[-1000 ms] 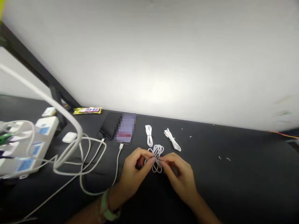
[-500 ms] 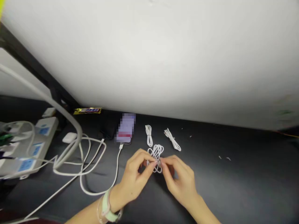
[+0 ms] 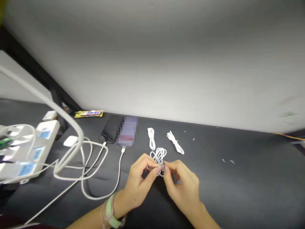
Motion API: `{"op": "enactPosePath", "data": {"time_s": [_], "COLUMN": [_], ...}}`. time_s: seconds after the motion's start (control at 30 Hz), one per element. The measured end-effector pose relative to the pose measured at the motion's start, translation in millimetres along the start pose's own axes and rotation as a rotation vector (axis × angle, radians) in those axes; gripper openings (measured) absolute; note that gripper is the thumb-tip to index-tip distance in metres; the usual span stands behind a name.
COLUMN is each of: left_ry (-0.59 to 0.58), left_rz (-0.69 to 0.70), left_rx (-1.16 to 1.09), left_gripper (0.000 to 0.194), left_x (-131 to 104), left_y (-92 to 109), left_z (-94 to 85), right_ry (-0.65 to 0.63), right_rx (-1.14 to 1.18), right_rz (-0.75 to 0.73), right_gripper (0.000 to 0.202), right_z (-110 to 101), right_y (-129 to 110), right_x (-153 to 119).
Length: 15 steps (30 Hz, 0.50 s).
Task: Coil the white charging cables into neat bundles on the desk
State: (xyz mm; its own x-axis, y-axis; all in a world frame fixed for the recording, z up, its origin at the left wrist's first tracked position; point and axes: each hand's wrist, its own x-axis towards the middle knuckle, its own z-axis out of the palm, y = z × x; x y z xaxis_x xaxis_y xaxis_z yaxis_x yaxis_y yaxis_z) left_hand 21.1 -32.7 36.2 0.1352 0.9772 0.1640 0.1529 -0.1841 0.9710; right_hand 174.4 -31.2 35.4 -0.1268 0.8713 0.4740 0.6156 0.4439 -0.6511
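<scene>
A coiled white cable [image 3: 159, 154] is pinched at its middle between both of my hands, its loops fanning out above the fingertips. My left hand [image 3: 143, 178] closes thumb and forefinger on it from the left. From the right, my right hand [image 3: 182, 181] pinches the same spot, its fingertips almost touching the left ones. What exactly lies between the fingertips is too small to make out. Just beyond are two more bundled white cables, one upright in view [image 3: 151, 139] and one slanting bundle [image 3: 175, 142].
At the left stands a white power strip [image 3: 40, 149] with plugs in it. Long white charging cords [image 3: 95, 197] loop over the dark table. Two phones, a black one [image 3: 111, 128] and a lit one [image 3: 128, 130], lie near a yellow snack wrapper [image 3: 89, 114]. Small white scraps [image 3: 232, 162] lie at right.
Both hands keep their pinch on the coiled cable, with only a slight shift of the fingers. The picture's brightness has changed, and the wall looks darker.
</scene>
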Motion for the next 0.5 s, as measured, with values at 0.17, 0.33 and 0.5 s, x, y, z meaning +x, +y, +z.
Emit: {"op": "enactPosePath", "data": {"time_s": [0.17,0.33,0.5], "left_ry": [-0.013,-0.048,-0.082], "left_rz": [-0.052,-0.034,-0.053], "left_rx": [-0.051,-0.039,-0.047], "left_gripper": [0.010,0.012,0.014], "left_x": [0.1,0.3,0.8], "left_y": [-3.5,-3.4,-1.7], "left_z": [0.2,-0.8,-1.5], "right_ry": [-0.091,-0.191,-0.130], "right_rx": [0.274,0.483,0.418], "right_rz": [0.068,0.113,0.008], "right_gripper": [0.011,0.025,0.015], "right_z": [-5.0,-8.3,-9.1], "right_y": [4.6,6.1,5.7], "right_x": [3.9,8.2,10.2]}}
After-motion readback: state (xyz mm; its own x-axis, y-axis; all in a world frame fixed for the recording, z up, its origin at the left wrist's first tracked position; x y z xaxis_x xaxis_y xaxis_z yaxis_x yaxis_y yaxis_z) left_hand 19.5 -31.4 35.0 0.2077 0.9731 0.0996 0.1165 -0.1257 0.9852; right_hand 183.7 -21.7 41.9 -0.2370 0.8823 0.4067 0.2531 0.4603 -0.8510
